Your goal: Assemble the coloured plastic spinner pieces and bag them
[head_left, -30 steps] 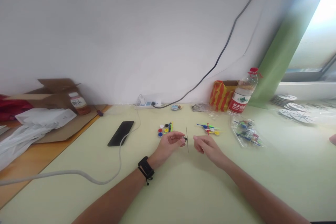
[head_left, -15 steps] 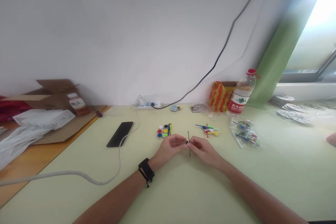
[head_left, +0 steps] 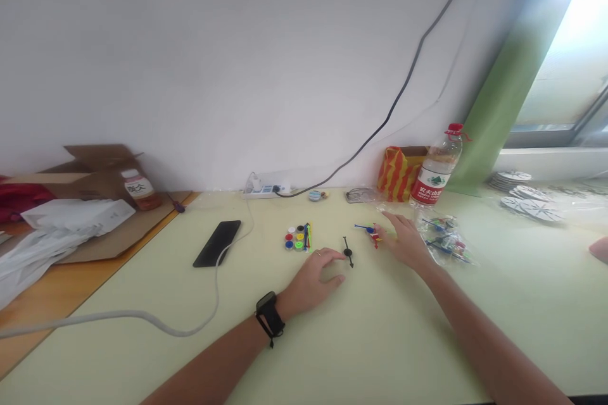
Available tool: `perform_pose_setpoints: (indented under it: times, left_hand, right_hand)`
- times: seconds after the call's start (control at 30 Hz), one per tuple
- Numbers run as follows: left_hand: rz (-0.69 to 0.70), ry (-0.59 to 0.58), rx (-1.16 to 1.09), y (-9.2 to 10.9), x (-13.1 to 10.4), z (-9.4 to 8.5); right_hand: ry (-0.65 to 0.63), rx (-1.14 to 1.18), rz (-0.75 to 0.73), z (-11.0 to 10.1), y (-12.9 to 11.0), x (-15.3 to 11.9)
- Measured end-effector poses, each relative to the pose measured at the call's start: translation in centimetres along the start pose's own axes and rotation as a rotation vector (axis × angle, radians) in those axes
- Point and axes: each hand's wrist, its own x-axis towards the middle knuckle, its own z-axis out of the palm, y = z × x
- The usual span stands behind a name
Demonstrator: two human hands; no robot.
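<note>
A black arrow-shaped spinner with a round middle [head_left: 348,253] lies on the pale green table. Just left of it rests my left hand [head_left: 311,281], fingers apart and holding nothing, its index fingertip beside the spinner. My right hand [head_left: 403,239] is spread over the right part of a group of coloured spinners [head_left: 370,230], hiding some of them; blue and red ones show past the thumb. To the left sit several coloured round discs [head_left: 289,237] in two columns, with thin coloured sticks [head_left: 308,237] beside them.
Clear bags of coloured parts [head_left: 449,240] lie right of my right hand. Behind stand a large water bottle [head_left: 432,171] and a red-yellow bag [head_left: 396,174]. A black phone [head_left: 217,243] with a white cable [head_left: 142,313] across it is at left. A power strip [head_left: 266,190] lies by the wall.
The black spinner, held between both hands before, now lies on the table. My right hand has moved right and forward to the coloured spinners. My left hand has opened.
</note>
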Motion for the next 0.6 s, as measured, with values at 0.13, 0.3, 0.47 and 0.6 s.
perform_pose_setpoints:
  times: [0.13,0.3,0.47,0.6]
  left_hand:
    - [0.002,-0.013,0.070,-0.2,-0.2,0.0]
    - [-0.039,-0.004,0.137,-0.6,-0.4,0.2]
    - [-0.082,0.005,0.232,-1.2,-0.4,0.3]
    - [-0.030,0.020,0.269,-1.4,-0.2,0.4]
  right_hand:
    - [-0.235,0.061,-0.081,1.2,0.3,-0.6]
    - [-0.409,0.208,-0.227,1.4,-2.1,-1.6]
    - [-0.541,0.371,-0.330,0.4,-5.3,-2.9]
    - [-0.606,0.502,-0.298,-0.2,-7.4,-3.9]
